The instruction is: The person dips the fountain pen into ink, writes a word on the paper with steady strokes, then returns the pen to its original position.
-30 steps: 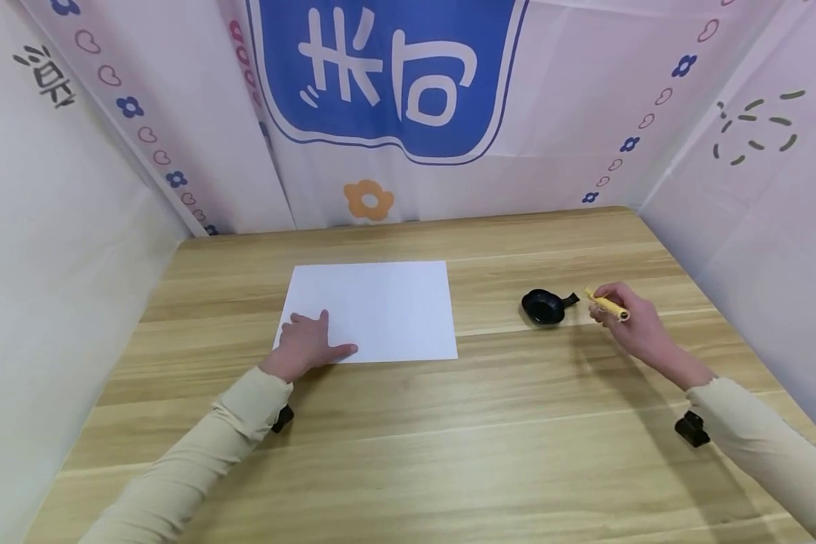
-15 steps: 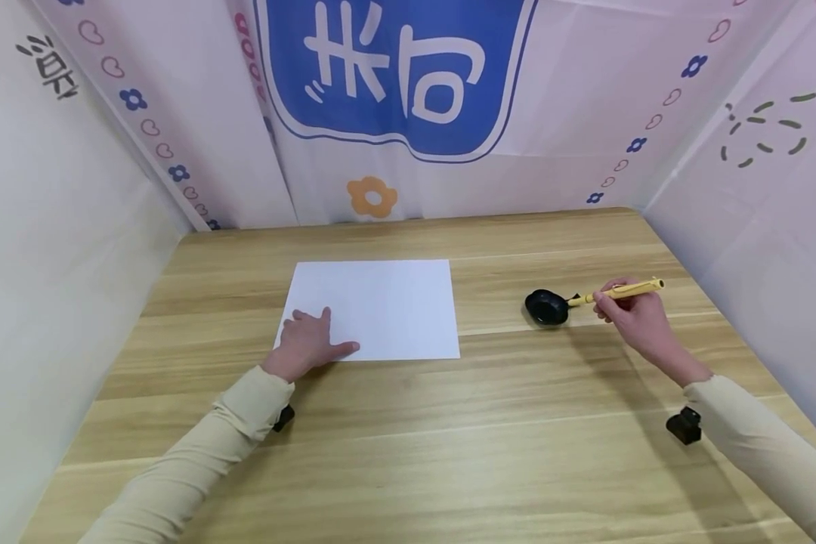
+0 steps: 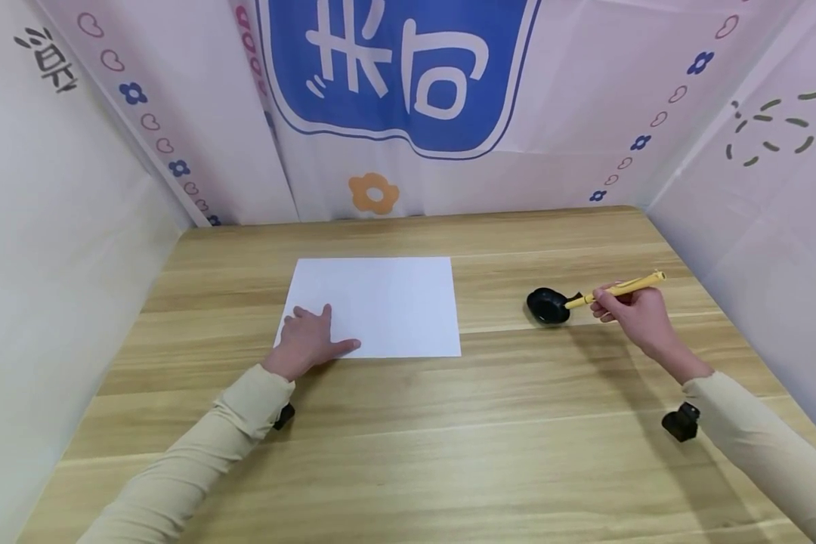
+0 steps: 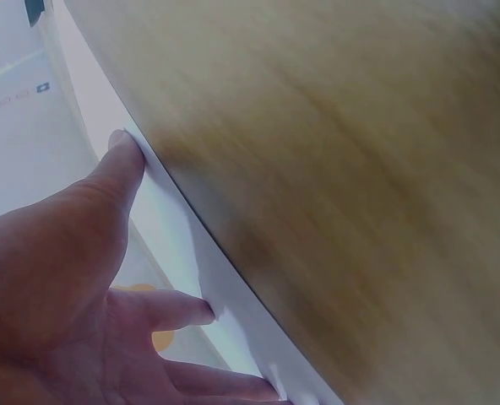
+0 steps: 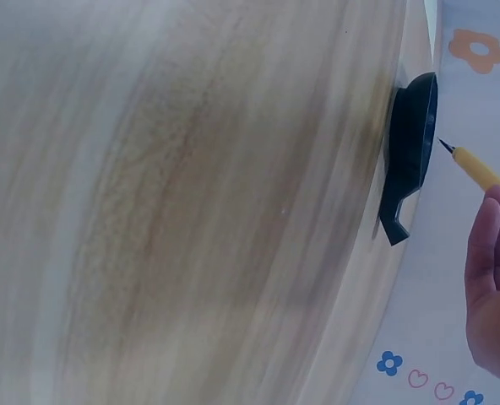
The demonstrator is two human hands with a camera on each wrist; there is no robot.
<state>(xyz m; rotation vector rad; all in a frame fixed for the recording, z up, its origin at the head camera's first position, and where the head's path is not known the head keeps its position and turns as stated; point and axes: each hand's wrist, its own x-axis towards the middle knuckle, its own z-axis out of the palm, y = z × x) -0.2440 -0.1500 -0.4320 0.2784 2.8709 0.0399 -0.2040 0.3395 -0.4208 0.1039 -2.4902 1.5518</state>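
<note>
left hand (image 3: 306,344) lies on the near left corner of a white sheet (image 3: 397,302); fingers (image 4: 178,309) spread, thumb held well out to the side along the sheet's near edge. the sheet lies flat on the wood-grain bench (image 3: 415,461), left of centre, long side running left to right. right hand (image 3: 642,317), at the right of the bench, pinches a yellow pen (image 3: 632,286) b/w thumb & fingers, partway along its shaft – dark pointed tip to the left, butt end raised to the far right. small black dish (image 3: 546,306) w/ a short handle stands on the bench b/w sheet & right hand, well apart from the sheet; its handle points right, toward that hand. in the right wrist view the pen tip sits just above the dish's rim, a slight gap showing. both forearms in beige sleeves (image 3: 197,453), each w/ a black device (image 3: 682,421) at the wrist. far side: pale backdrop (image 3: 551,177) w/ a blue panel (image 3: 476,125), white characters & an orange flower (image 3: 360,195) – left wall (image 3: 47,227) & right wall (image 3: 755,242) also pale, w/ drawn marks.
</note>
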